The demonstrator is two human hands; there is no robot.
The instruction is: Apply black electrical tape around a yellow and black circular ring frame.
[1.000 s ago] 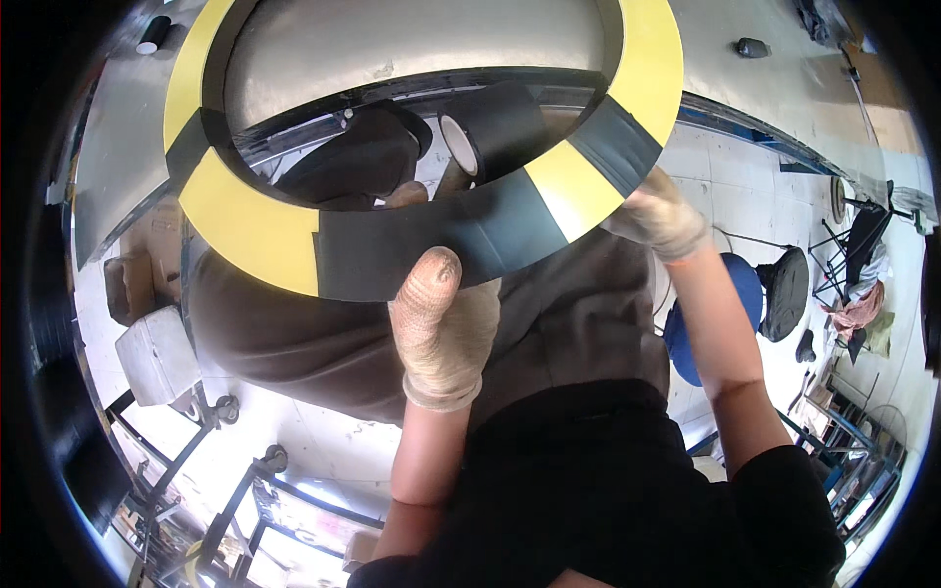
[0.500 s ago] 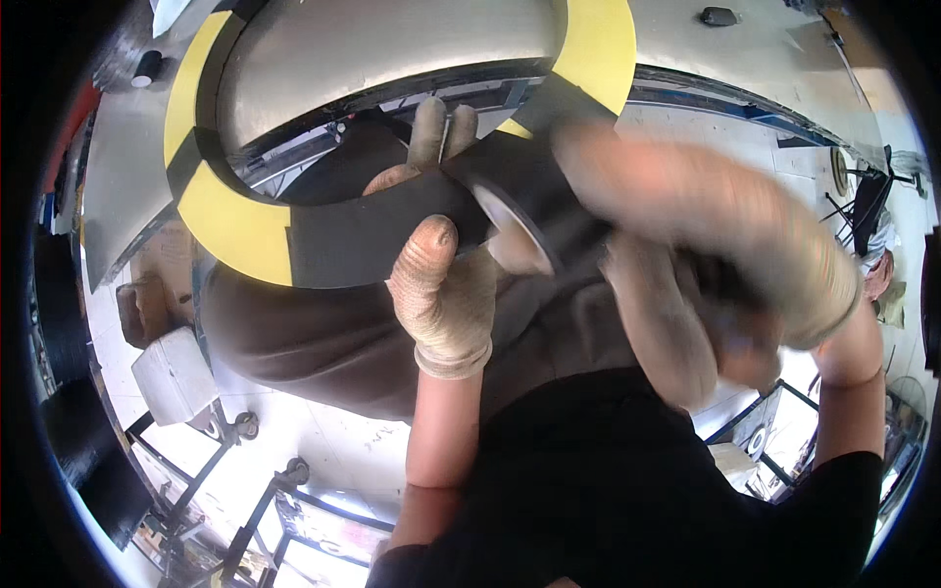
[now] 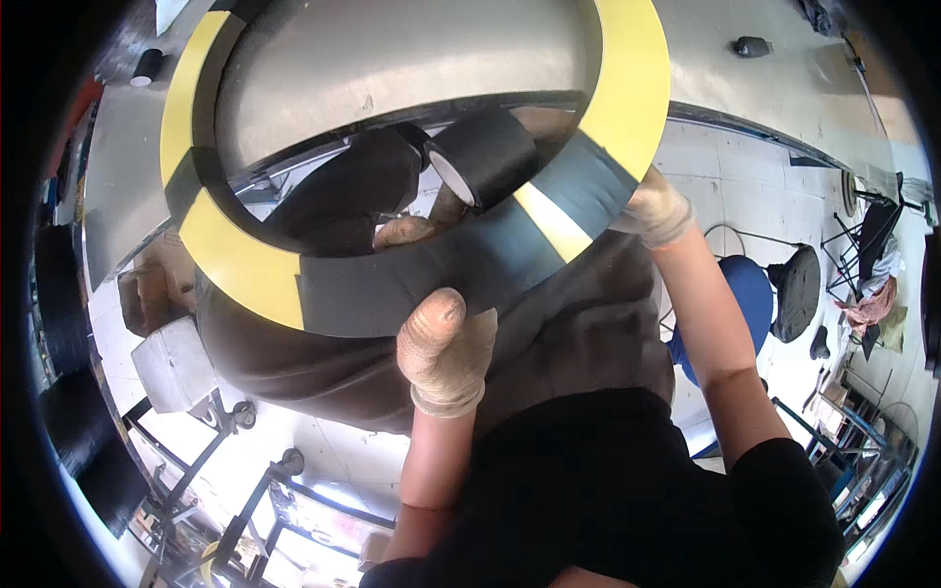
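Note:
A large yellow ring [image 3: 632, 88], banded with black tape, rests partly over my lap and partly over the metal bench. My gloved left hand [image 3: 443, 343] is closed on its near rim, thumb on top, fingertips showing inside the ring. A black tape roll [image 3: 495, 152] with a pale core sits in the ring's opening, beside those fingertips. My gloved right hand [image 3: 659, 211] reaches under the ring's right side. Gloved fingers show at the roll's far right end, seemingly gripping it; the ring hides the rest of this hand. A narrow yellow strip shows between the right-hand black bands.
The metal bench [image 3: 392, 59] lies ahead, with another black roll [image 3: 147, 67] at its left and a small dark object [image 3: 752, 46] at its right. A grey block [image 3: 174, 367] is at left. A round black stool seat [image 3: 792, 294] stands at right.
My right hand has swung from above the ring's right side to beneath it. The tape roll now shows inside the opening, and black tape covers more of the near right rim.

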